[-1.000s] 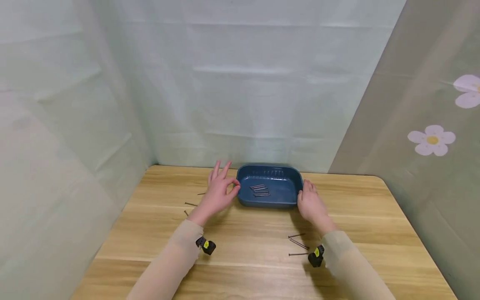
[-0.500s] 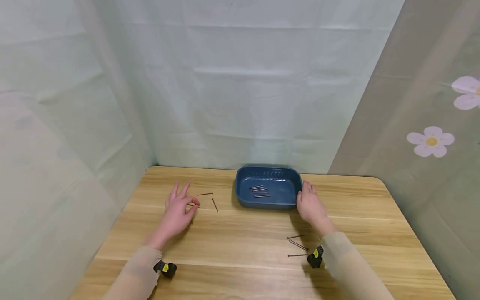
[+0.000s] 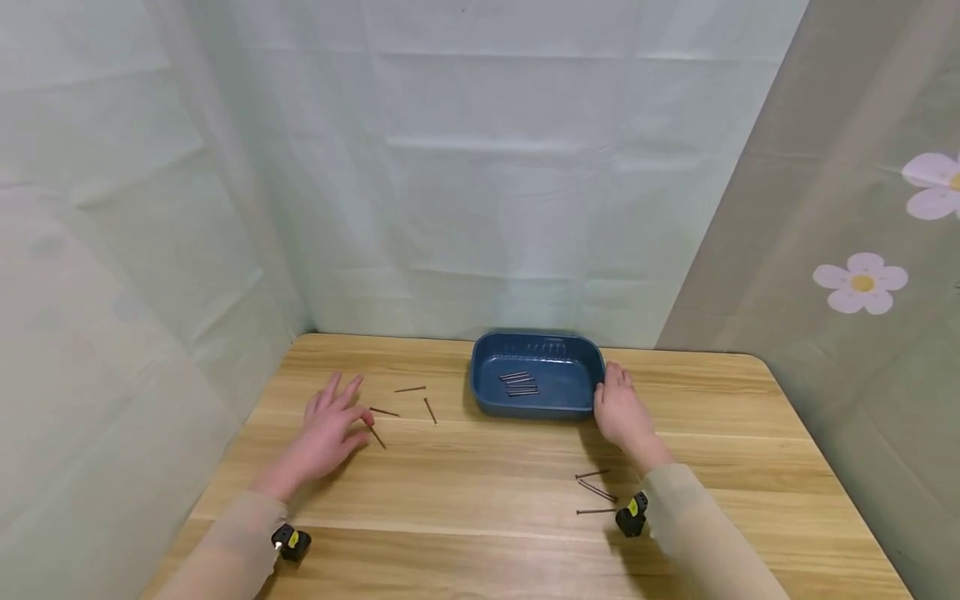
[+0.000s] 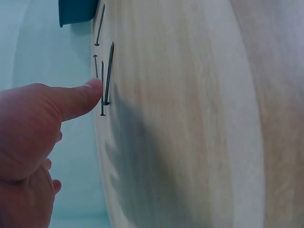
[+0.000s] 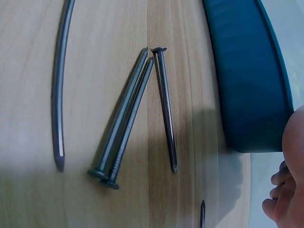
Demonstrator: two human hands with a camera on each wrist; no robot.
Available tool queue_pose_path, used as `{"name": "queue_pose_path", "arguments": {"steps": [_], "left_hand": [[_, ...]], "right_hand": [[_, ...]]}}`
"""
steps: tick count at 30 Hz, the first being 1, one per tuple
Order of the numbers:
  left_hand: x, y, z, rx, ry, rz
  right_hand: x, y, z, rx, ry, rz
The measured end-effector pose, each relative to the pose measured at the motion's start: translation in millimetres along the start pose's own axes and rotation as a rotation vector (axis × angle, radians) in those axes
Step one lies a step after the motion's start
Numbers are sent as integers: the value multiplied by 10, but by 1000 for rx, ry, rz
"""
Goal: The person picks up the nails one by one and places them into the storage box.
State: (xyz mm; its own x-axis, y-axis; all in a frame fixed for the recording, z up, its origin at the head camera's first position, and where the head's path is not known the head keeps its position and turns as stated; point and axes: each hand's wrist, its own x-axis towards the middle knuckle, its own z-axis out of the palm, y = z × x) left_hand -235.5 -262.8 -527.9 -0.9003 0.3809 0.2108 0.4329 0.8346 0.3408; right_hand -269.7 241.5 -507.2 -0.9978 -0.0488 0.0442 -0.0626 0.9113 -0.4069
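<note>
My left hand [image 3: 326, 437] hovers low over the left of the table, fingers spread, thumb and index finger apart at the head end of a nail [image 3: 378, 438]. Close by lie a second nail [image 3: 386, 412], a third nail [image 3: 430, 411] and a further nail [image 3: 409, 389]. In the left wrist view one digit overlaps the nails [image 4: 109, 73]. A blue rectangular dish [image 3: 536, 410] stands at the back middle, several nails [image 3: 519, 383] lying on its floor. Against its right end rests my right hand [image 3: 624, 412], fingers extended along the wall.
Several loose nails [image 3: 596, 489] lie in front of the right hand; the right wrist view shows a pair of nails [image 5: 124, 118] side by side. The wooden table [image 3: 480, 500] meets a pale curtain [image 3: 480, 208] behind the dish.
My left hand has moved left and toward me, from the dish's left rim to the loose nails, and its thumb and index finger have parted. The right hand stays at the dish.
</note>
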Motion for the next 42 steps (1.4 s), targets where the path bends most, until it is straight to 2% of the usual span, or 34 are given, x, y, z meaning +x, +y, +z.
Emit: {"name": "queue_pose_path", "arguments": {"steps": [8,14,26,33,42], "left_hand": [[87,-2,22,25,-54,47],[117,-12,36,46,-67,73],[124,3,45,70,-93,89],[88,25,90,96,-100,123],[101,114,62,89,-108,99]], "right_hand": [[8,24,24,-9,-10,2],[6,20,24,5,-9,4],[15,32,40,-2,-13,1],[15,28,52,7,-8,7],[4,26,31,7,-4,7]]}}
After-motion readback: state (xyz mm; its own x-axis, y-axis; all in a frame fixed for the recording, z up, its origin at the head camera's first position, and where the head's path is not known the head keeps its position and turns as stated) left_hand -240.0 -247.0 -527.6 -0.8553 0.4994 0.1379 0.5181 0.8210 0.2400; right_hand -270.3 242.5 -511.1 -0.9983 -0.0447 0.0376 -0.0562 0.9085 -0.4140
